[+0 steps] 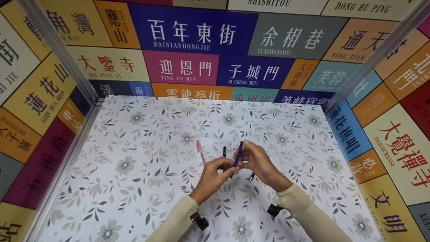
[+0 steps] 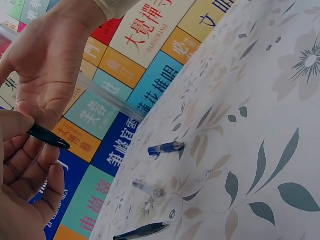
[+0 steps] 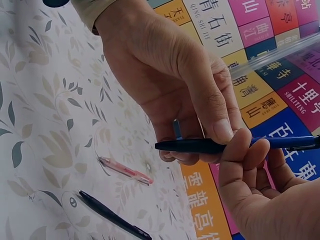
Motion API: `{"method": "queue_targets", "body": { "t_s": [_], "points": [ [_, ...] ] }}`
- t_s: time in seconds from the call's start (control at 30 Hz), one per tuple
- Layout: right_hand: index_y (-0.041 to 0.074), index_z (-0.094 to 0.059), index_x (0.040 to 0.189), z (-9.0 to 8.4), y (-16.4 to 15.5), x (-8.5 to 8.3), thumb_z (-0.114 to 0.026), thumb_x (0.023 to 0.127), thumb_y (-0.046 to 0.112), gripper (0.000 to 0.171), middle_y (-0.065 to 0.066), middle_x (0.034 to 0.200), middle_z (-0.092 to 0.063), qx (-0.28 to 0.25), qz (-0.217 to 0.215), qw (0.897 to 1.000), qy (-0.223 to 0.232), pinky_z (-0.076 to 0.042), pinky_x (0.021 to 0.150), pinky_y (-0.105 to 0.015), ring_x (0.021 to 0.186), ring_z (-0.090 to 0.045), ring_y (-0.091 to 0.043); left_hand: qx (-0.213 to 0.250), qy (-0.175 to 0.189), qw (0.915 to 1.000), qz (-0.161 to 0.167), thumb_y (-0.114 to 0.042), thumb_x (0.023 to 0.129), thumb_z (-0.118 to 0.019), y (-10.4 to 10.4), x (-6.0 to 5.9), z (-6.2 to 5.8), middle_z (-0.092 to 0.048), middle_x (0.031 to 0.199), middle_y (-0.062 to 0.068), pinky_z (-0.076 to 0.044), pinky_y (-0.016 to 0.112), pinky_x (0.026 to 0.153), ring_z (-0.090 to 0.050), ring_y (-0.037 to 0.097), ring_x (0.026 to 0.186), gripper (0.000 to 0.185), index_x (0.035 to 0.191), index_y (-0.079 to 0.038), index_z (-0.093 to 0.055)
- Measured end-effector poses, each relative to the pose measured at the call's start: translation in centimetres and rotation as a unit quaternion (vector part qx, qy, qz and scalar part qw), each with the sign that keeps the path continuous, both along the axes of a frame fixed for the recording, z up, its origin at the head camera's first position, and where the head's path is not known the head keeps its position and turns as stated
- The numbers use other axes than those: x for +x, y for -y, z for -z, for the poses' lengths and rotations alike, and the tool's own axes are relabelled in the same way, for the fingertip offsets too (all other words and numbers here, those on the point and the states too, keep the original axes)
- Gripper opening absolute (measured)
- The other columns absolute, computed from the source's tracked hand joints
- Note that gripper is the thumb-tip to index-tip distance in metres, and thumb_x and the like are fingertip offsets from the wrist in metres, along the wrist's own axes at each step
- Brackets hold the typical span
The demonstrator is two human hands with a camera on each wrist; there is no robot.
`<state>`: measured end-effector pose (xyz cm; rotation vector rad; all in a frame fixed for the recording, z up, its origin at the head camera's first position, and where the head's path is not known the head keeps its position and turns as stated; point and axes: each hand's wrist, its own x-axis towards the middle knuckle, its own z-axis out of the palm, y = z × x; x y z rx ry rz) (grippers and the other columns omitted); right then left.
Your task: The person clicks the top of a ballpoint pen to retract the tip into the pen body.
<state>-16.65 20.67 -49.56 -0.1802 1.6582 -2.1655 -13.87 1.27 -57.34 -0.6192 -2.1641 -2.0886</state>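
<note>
Mid-table (image 1: 141, 201), both hands' fingers (image 1: 249, 152) round pen (image 1: 238, 154)

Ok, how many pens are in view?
3. A blue pen held by the left hand and right hand; a pink pen on the table left of them; a black pen partly hidden under the right hand. More may be hidden.

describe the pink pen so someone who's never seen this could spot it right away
Start at the floral-patterned table walled by colourful Chinese street signs. Just left of the two hands, left hand and right hand, which hold a dark blue pen, lies the pink pen. It is the only translucent pink one; the pens nearby are dark.
</note>
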Motion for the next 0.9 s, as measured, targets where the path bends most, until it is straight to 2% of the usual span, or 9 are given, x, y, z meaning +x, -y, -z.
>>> {"method": "queue_targets", "body": {
  "t_s": [0.17, 0.3, 0.4, 0.63, 0.9],
  "points": [
    [0.004, -0.071, 0.100, 0.3, -0.2, -0.1, -0.042, 0.118, 0.037, 0.047, -0.012, 0.093, -0.071, 0.010, 0.013, 1.000, -0.001, -0.062, 0.070, -0.035, 0.073, -0.065, -0.020, -0.008, -0.009, 0.9999, -0.009, -0.006, 0.099, -0.082, 0.5, 0.0, 0.4, -0.078, 0.096, 0.003, -0.061, 0.035, 0.085, -0.072, 0.015, 0.088, 0.009, 0.108, -0.010, -0.082],
    [0.001, -0.071, 0.104, 0.4, -0.5, -0.1, -0.042, 0.118, 0.036, 0.048, -0.012, 0.099, -0.070, 0.020, 0.019, 1.000, -0.001, -0.062, 0.071, -0.036, 0.076, -0.066, -0.021, -0.010, -0.016, 0.9996, -0.021, -0.003, 0.098, -0.082, 1.3, -0.1, 0.7, -0.078, 0.096, 0.003, -0.061, 0.034, 0.085, -0.072, 0.015, 0.088, 0.011, 0.108, -0.008, -0.082],
    [0.000, -0.071, 0.106, 0.5, -0.8, -0.1, -0.042, 0.119, 0.036, 0.049, -0.012, 0.104, -0.070, 0.026, 0.021, 0.999, -0.001, -0.062, 0.072, -0.037, 0.078, -0.066, -0.021, -0.012, -0.015, 0.9993, -0.032, -0.003, 0.097, -0.082, 2.0, -0.1, 1.0, -0.078, 0.096, 0.002, -0.061, 0.032, 0.084, -0.071, 0.015, 0.088, 0.012, 0.109, -0.008, -0.083],
    [0.002, -0.072, 0.107, 0.7, -1.3, 0.1, -0.042, 0.119, 0.040, 0.050, -0.010, 0.103, -0.071, 0.032, 0.025, 0.999, 0.004, -0.063, 0.072, -0.037, 0.077, -0.067, -0.021, -0.026, -0.005, 0.9983, -0.051, -0.004, 0.097, -0.083, 3.6, -0.3, 1.7, -0.078, 0.094, 0.001, -0.060, 0.031, 0.083, -0.071, 0.016, 0.085, 0.009, 0.105, -0.007, -0.083],
    [0.001, -0.072, 0.106, 1.1, -1.9, 0.0, -0.043, 0.118, 0.040, 0.051, -0.010, 0.102, -0.071, 0.026, 0.027, 0.999, 0.011, -0.062, 0.071, -0.036, 0.077, -0.067, -0.021, -0.019, 0.002, 0.9967, -0.079, -0.001, 0.095, -0.084, 5.0, -0.3, 2.4, -0.078, 0.095, 0.004, -0.060, 0.029, 0.083, -0.070, 0.014, 0.086, 0.011, 0.103, -0.008, -0.083]
  ]
}}
